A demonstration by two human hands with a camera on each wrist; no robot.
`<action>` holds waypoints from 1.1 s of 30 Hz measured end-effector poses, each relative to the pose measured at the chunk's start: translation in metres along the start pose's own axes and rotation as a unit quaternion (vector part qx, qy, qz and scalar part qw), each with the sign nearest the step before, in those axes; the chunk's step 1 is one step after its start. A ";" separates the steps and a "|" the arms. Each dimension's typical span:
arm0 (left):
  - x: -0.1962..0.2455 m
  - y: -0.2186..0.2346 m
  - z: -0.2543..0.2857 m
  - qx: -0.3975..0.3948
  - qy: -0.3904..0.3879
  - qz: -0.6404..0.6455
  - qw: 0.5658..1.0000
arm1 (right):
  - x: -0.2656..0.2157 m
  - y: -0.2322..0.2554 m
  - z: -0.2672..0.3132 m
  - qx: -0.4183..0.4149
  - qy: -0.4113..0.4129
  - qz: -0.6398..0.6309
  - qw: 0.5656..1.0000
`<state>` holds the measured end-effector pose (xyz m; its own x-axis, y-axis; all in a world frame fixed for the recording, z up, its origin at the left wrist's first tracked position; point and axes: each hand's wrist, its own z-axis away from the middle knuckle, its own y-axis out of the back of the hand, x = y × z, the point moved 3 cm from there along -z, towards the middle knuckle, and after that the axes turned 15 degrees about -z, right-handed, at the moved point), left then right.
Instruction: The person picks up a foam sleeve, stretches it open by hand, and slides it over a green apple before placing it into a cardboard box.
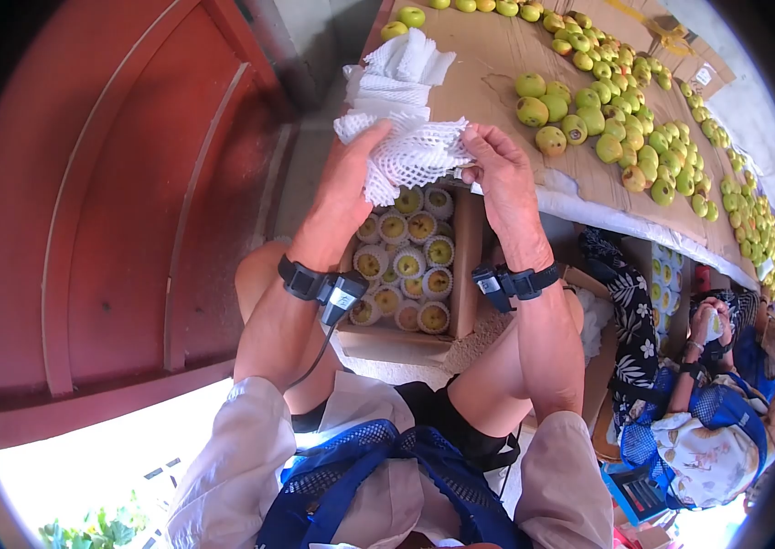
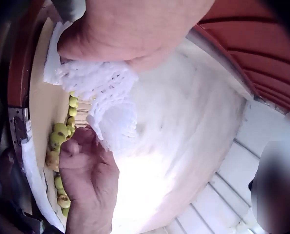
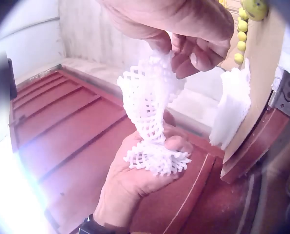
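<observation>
A white foam net [image 1: 419, 154] is stretched between both hands above the box, in the head view. My left hand [image 1: 351, 178] grips its left part; in the right wrist view the net [image 3: 147, 100] bunches out of the left hand [image 3: 140, 175] between thumb and fingers. The right hand [image 1: 504, 183] pinches the other end with thumb and fingertips, seen also in the left wrist view as the hand [image 2: 89, 178] below the net [image 2: 113, 114]. More white nets [image 1: 396, 78] lie stacked on the table corner just beyond the hands.
Below the hands stands a cardboard box [image 1: 396, 346] of netted apples [image 1: 408, 263]. Many loose green apples [image 1: 588, 119] lie on the cardboard-covered table [image 1: 479, 82]. A red panel [image 1: 122, 201] stands at the left. Another person [image 1: 707, 439] sits at the right.
</observation>
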<state>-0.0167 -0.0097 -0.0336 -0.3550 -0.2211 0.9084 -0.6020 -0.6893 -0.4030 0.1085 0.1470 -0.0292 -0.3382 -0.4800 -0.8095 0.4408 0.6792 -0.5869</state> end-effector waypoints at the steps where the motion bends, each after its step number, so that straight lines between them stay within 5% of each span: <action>1: 0.001 -0.001 0.000 -0.009 0.012 0.033 0.999 | -0.001 -0.001 0.001 0.000 -0.005 0.018 1.000; 4: 0.005 -0.004 0.002 -0.016 0.014 0.075 0.997 | -0.006 -0.010 0.007 0.018 -0.007 0.107 0.994; 7: 0.003 0.004 0.000 0.020 0.000 0.047 0.999 | -0.008 -0.015 0.008 0.005 0.121 0.140 0.983; 15: 0.017 -0.002 0.013 0.111 -0.128 -0.124 0.978 | -0.007 -0.014 0.007 -0.016 0.128 0.212 0.969; 22: 0.023 -0.017 0.023 0.099 -0.204 -0.270 0.936 | -0.019 -0.017 0.011 -0.001 0.025 0.143 0.989; 28: 0.021 -0.019 0.028 0.044 -0.305 -0.447 0.840 | -0.019 -0.004 0.005 0.012 -0.044 0.073 0.996; 33: 0.026 -0.037 0.045 -0.062 -0.327 -0.513 0.791 | -0.015 0.002 0.000 0.005 -0.006 0.018 1.000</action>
<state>0.0284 -0.0206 0.0098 0.7883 0.0734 0.6109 -0.4130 -0.6728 0.6138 0.1149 0.1557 -0.0183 -0.3122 -0.4626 -0.8298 0.4599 0.6906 -0.5581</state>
